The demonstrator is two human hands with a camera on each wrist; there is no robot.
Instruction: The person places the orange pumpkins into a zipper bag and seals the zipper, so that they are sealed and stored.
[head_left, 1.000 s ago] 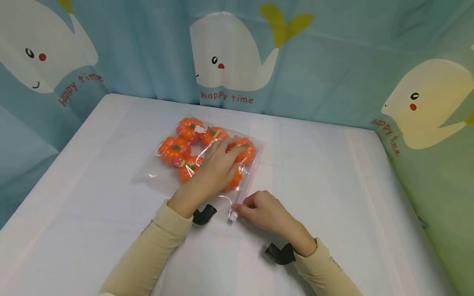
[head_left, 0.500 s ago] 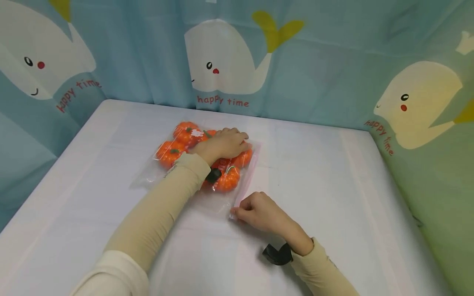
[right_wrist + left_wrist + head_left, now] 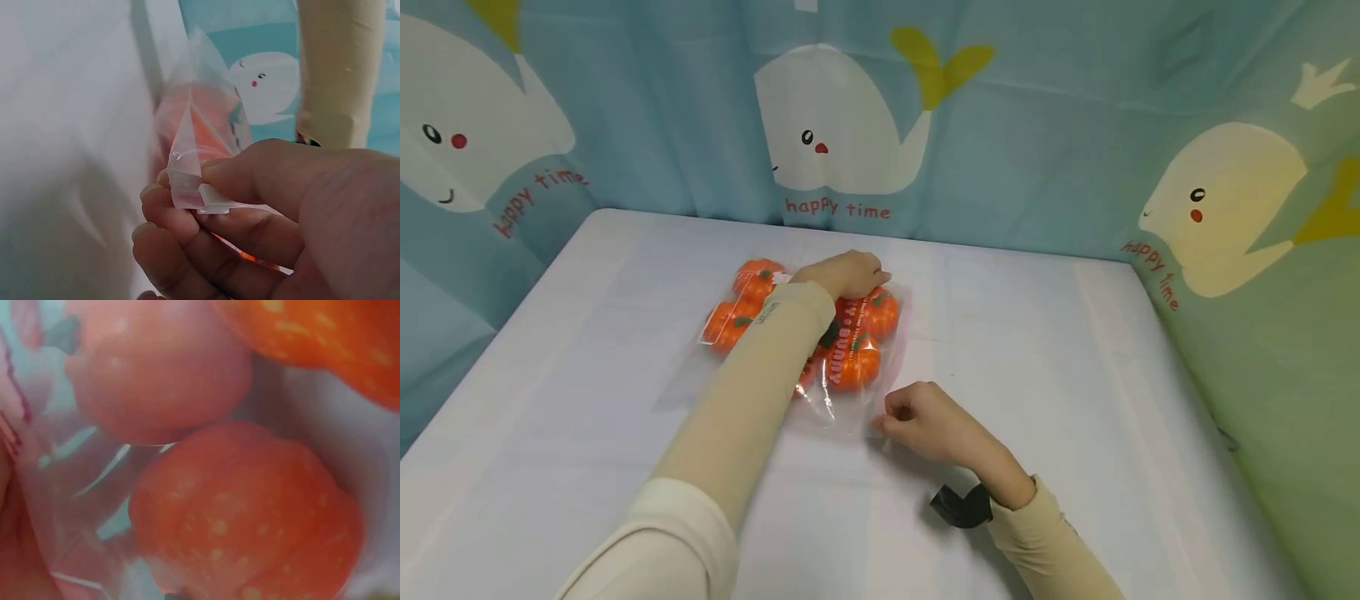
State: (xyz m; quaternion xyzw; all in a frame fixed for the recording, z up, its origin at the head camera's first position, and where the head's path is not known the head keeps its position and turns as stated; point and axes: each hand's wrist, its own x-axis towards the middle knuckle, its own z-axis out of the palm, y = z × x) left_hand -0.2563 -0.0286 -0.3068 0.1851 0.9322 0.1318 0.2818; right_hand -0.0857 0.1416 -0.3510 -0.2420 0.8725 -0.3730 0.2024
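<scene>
A clear plastic zip bag [image 3: 842,410] with pink lettering lies on the table, holding several orange toy pumpkins [image 3: 853,364] with green stems. At the near end of its zip edge, my right hand [image 3: 936,425] pinches the corner between thumb and fingers. A small white zip slider [image 3: 214,201] shows under the thumb in the right wrist view. My left hand [image 3: 842,273] is over the far side of the bag, fingertips by the far end of the zip edge; I cannot tell whether they grip it. Pumpkins [image 3: 250,512] under the film fill the left wrist view.
The table [image 3: 1037,375] has a pale cloth. Behind it and at both sides hangs a blue-green curtain [image 3: 1037,167] printed with white whales. The left sleeve [image 3: 737,417] crosses in front of part of the bag. A black strap piece [image 3: 962,506] sits by the right wrist.
My left hand has moved from the middle of the bag toward its far edge, the forearm now reaching across it. The right hand stays at the near zip corner.
</scene>
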